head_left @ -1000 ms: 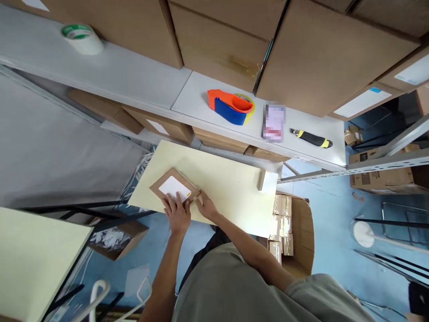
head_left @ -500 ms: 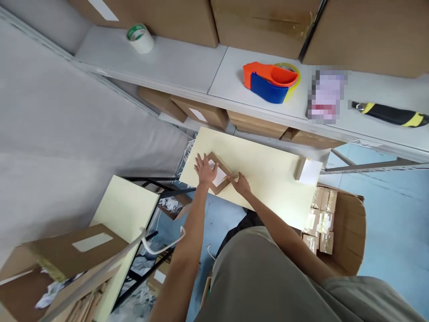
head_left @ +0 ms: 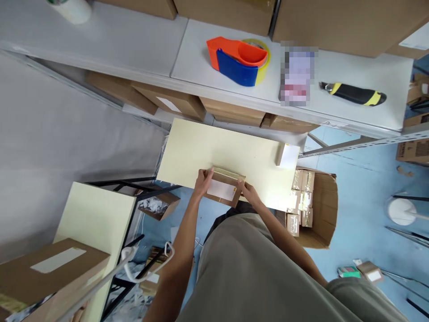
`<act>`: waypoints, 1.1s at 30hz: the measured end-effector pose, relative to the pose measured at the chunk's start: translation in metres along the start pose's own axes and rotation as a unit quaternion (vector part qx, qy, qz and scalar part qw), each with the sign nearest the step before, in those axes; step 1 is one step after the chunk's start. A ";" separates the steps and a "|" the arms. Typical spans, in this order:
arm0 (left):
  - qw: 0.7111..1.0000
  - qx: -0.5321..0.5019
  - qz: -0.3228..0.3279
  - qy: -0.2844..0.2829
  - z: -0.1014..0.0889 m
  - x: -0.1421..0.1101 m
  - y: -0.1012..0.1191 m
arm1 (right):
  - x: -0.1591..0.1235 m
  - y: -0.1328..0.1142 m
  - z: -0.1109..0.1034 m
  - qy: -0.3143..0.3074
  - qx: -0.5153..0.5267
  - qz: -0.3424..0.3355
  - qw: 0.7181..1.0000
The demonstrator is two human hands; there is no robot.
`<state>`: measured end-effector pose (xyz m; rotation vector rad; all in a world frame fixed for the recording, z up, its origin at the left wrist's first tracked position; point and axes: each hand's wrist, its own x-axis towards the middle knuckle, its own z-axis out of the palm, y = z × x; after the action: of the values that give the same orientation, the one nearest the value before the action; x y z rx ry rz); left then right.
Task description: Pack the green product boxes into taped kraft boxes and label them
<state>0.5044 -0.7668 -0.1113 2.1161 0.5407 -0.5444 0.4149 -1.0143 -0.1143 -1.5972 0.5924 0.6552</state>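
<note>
A small brown cardboard box (head_left: pixel 221 187) with a white label on top sits at the near edge of a pale yellow table (head_left: pixel 201 150). My left hand (head_left: pixel 203 180) grips the box's left end with fingers curled round it. My right hand (head_left: pixel 246 188) clasps its right end the same way. Another small box (head_left: pixel 287 155) with a white face stands at the table's far right corner.
On the grey shelf (head_left: pixel 140 40) lie an orange and blue tape dispenser (head_left: pixel 237 60), a black and yellow utility knife (head_left: pixel 353 93) and a tape roll (head_left: pixel 72 6). An open carton of small boxes (head_left: pixel 313 208) stands at the right. A second table (head_left: pixel 94 219) with a labelled box (head_left: pixel 50 268) is at the left.
The box has been turned square and drawn toward the table's near edge. My hands went from pressing flat on its top and corner to gripping its two ends.
</note>
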 end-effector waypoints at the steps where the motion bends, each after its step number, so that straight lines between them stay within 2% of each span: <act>1: 0.999 -0.038 0.002 0.008 0.006 -0.011 -0.004 | -0.012 0.000 -0.006 0.019 -0.001 -0.025 1.000; 3: 0.994 -0.105 0.022 0.021 0.018 -0.033 -0.011 | -0.032 0.001 -0.014 0.056 0.008 -0.082 0.995; 5: 0.987 -0.157 0.043 0.011 0.028 -0.050 -0.017 | -0.045 0.004 -0.020 0.100 0.011 -0.122 0.987; 7: 0.982 -0.175 0.066 -0.010 0.038 -0.061 -0.021 | -0.048 0.010 -0.026 0.144 -0.008 -0.131 0.981; 10: 0.984 -0.133 0.110 -0.039 0.047 -0.062 -0.021 | -0.037 0.016 -0.035 0.176 -0.073 -0.120 0.974; 13: 0.988 -0.068 0.120 -0.071 0.049 -0.049 -0.016 | -0.016 0.017 -0.045 0.151 -0.169 -0.091 0.970; 16: 0.989 -0.056 0.085 -0.108 0.048 -0.032 -0.013 | 0.003 0.015 -0.053 0.117 -0.220 -0.062 0.967; 20: 0.966 -0.169 0.011 -0.197 0.048 -0.017 -0.018 | 0.019 0.019 -0.060 0.034 -0.099 -0.100 0.989; 23: 0.940 -0.246 -0.031 -0.236 0.048 -0.014 -0.022 | 0.025 0.025 -0.063 -0.015 -0.024 -0.119 0.992; 26: 0.936 -0.256 -0.038 -0.238 0.046 -0.016 -0.021 | 0.027 0.028 -0.064 -0.010 -0.024 -0.116 0.993; 29: 0.953 -0.199 -0.025 -0.226 0.036 -0.021 -0.019 | 0.023 0.028 -0.066 -0.009 -0.035 -0.109 0.993; 33: 0.970 -0.137 0.015 -0.199 0.023 -0.029 -0.026 | 0.010 0.025 -0.072 -0.042 -0.015 -0.136 0.990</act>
<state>0.4623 -0.7773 -0.1238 1.6922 0.3320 -0.8063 0.4104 -1.0892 -0.1325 -1.6331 0.2952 0.5263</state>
